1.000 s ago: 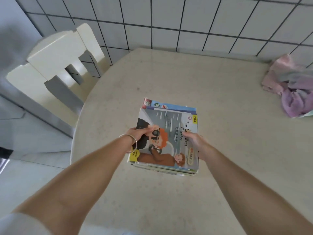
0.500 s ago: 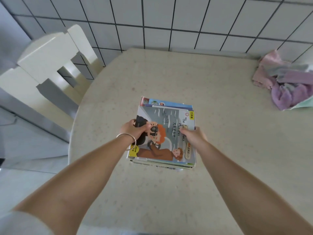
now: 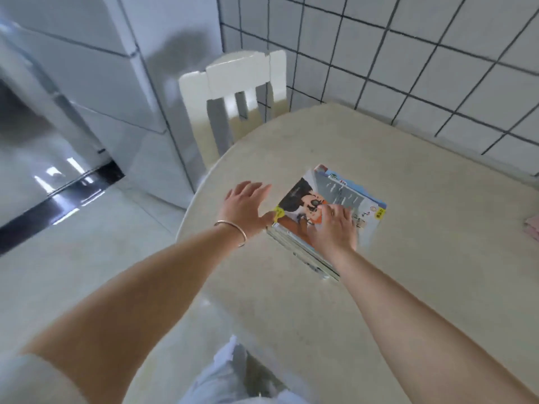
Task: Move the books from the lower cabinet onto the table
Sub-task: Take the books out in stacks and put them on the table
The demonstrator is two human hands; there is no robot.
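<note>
The right hand (image 3: 332, 228) lies flat on the top cover of the books (image 3: 326, 220), fingers spread and fairly straight, pressing rather than gripping. The left hand (image 3: 245, 207) is open beside the stack, fingers splayed over the table (image 3: 408, 272); its thumb looks to touch the near left corner, holding nothing.

The books sit stacked on the table near its left edge, close to the chair (image 3: 233, 91). They look like thin, glossy paperbacks: light singly, some weight together, bendy, and likely to slide over each other. Best held by squeezing 2 opposite edges of the whole stack, with fingers under the bottom book.

The stack lies flat, cover up, its long axis running from near left to far right, toward the tiled wall (image 3: 408, 68).
</note>
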